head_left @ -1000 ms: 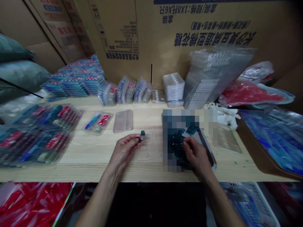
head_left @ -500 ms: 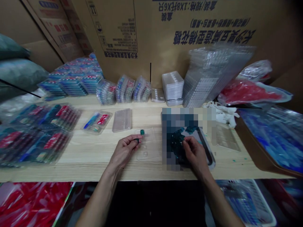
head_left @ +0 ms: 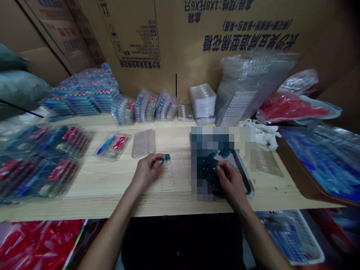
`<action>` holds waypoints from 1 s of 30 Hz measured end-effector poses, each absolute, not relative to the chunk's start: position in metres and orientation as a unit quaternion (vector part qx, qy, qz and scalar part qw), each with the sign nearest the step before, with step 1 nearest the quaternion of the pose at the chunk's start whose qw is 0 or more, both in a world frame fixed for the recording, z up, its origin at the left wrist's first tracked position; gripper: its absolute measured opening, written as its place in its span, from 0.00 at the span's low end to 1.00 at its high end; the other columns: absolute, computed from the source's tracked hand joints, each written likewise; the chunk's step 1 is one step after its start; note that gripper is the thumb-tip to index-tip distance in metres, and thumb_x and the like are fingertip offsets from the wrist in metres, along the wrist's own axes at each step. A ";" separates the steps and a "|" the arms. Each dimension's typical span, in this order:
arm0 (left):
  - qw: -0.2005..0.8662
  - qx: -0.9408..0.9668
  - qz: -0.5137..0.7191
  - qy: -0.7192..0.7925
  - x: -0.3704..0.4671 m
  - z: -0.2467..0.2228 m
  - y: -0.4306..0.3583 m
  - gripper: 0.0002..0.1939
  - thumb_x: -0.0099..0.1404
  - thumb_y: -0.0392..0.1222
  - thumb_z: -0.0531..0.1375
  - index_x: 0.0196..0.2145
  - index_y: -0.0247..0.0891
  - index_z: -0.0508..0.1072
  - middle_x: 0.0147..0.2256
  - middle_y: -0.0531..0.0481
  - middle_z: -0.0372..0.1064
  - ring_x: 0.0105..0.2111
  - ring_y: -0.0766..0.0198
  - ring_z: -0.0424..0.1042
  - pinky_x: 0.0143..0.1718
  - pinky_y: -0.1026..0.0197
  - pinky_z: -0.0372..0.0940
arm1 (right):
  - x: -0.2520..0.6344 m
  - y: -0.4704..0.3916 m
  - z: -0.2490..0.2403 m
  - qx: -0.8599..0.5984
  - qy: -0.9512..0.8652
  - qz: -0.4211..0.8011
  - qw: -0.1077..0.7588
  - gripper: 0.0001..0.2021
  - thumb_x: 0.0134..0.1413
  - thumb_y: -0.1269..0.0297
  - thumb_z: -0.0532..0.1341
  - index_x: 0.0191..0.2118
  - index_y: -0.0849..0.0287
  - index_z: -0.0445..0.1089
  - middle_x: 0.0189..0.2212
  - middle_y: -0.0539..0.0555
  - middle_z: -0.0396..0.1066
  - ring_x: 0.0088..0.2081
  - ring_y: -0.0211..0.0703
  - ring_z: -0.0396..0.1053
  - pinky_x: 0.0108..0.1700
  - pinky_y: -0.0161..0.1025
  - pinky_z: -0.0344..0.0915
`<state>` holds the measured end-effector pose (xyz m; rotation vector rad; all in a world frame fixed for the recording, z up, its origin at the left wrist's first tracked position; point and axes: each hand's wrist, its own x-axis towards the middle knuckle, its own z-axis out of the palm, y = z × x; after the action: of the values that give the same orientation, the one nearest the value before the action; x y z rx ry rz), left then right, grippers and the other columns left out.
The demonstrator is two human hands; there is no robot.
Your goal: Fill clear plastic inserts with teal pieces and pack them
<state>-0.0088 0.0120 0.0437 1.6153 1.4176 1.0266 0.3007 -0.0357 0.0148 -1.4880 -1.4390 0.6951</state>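
My left hand (head_left: 147, 170) is closed, pinching a small dark green piece (head_left: 162, 160) between thumb and finger. It is at the upper left corner of a clear plastic tray (head_left: 181, 176) with small moulded hollows. Another green piece (head_left: 168, 157) sits in the top hollow, just beside my fingertips. My right hand (head_left: 230, 178) reaches into a grey tray (head_left: 249, 183), its thumb and fingers pinched at the edge of a heap of dark green pieces (head_left: 209, 168). Blocky blur hides the left part of that tray.
A filled clear pack (head_left: 114, 146) and a clear lid (head_left: 143, 143) lie to the left. Filled packs (head_left: 63, 168) are stacked farther left. Behind stand clear tray stacks (head_left: 203, 103). White gloves (head_left: 266, 133) and a brown box of blue packets (head_left: 323, 161) are on the right.
My left hand has shifted slightly up and left, with the green piece still in its pinch. My right hand stays at the heap. The whole view has shifted a little.
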 end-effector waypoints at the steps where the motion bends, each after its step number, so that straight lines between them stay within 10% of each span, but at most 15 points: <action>1: 0.318 0.672 0.383 0.548 -0.008 0.042 0.016 0.11 0.61 0.37 0.61 0.41 0.38 0.80 0.38 0.46 0.77 0.35 0.61 0.74 0.40 0.59 0.68 | 0.301 -0.036 0.015 -0.604 -0.585 0.282 0.461 0.10 0.61 0.56 0.56 0.35 0.56 0.65 0.23 0.46 0.59 0.25 0.37 0.56 0.27 0.34 0.52; 17: 0.164 0.774 0.343 0.507 0.013 0.034 0.016 0.11 0.64 0.36 0.59 0.43 0.39 0.78 0.39 0.45 0.73 0.38 0.60 0.73 0.40 0.59 0.67 | 0.284 -0.036 0.032 -0.570 -0.603 0.281 0.483 0.08 0.61 0.58 0.56 0.37 0.56 0.66 0.28 0.48 0.63 0.30 0.39 0.61 0.33 0.36 0.57; 25: 0.599 0.439 0.454 0.493 0.081 0.069 -0.033 0.21 0.59 0.52 0.66 0.45 0.36 0.78 0.34 0.46 0.77 0.30 0.65 0.74 0.35 0.63 0.69 | 0.235 -0.036 0.047 -0.451 -0.614 0.422 0.492 0.08 0.63 0.60 0.55 0.35 0.56 0.66 0.28 0.48 0.64 0.31 0.39 0.63 0.35 0.36 0.60; 30: 0.613 0.355 0.497 0.501 0.075 0.060 -0.031 0.21 0.49 0.47 0.73 0.40 0.35 0.80 0.33 0.47 0.78 0.31 0.66 0.74 0.37 0.65 0.68 | 0.231 -0.043 0.047 -0.427 -0.676 0.351 0.488 0.08 0.63 0.65 0.54 0.41 0.56 0.70 0.34 0.52 0.68 0.37 0.40 0.67 0.41 0.38 0.62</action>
<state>0.0750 -0.0309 0.0601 0.8191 1.1553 1.1449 0.2309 -0.0428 0.0471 -1.0392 -1.6423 0.8525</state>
